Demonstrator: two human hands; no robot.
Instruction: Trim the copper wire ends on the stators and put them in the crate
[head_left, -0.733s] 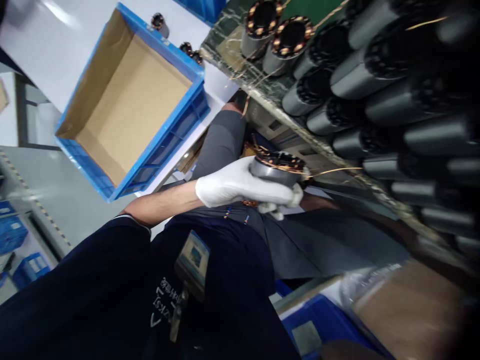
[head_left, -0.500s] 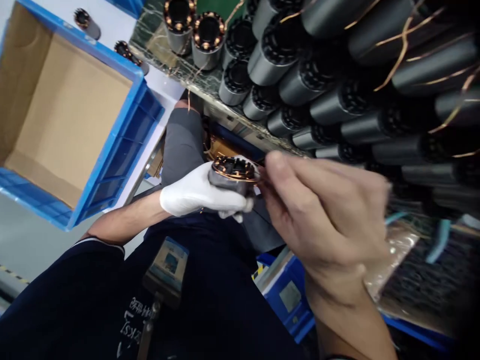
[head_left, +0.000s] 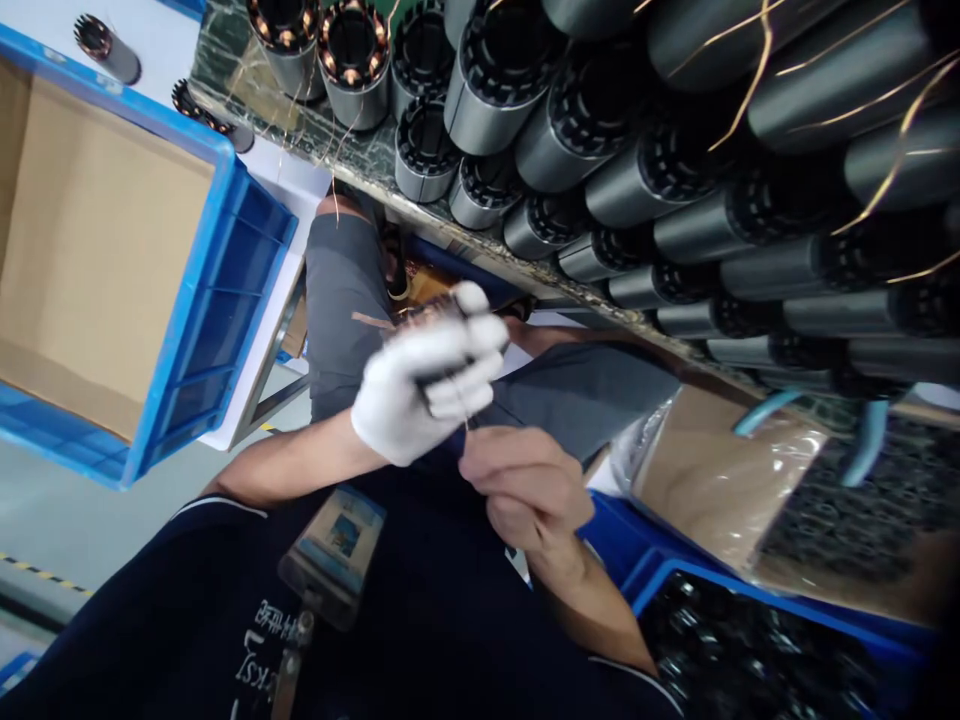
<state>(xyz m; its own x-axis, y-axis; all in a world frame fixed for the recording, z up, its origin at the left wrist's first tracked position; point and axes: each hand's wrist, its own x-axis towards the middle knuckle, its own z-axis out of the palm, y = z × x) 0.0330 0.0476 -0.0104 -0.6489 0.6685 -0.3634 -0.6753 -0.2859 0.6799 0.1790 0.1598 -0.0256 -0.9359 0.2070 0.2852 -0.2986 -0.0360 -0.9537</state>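
Observation:
My left hand (head_left: 409, 400), in a white glove, is wrapped round a motor stator (head_left: 429, 316) above my lap. Its copper windings show blurred past the glove, and most of the body is hidden by the fingers. My bare right hand (head_left: 529, 485) is just below and to the right, its thumb and forefinger pinched on a thin copper wire (head_left: 466, 412). The wire runs up towards the gloved hand; where it joins the stator is hidden.
Several grey stators (head_left: 499, 85) crowd the dark marbled bench (head_left: 247, 115), loose copper wires among them. A blue crate (head_left: 217, 290) lined with cardboard stands at left. At lower right are a blue bin (head_left: 675, 570) of dark parts and a clear plastic bag (head_left: 720, 470).
My right hand has moved down and left, from beside the stator to below the gloved hand. My left hand has turned, so the stator's wound end now faces away from me.

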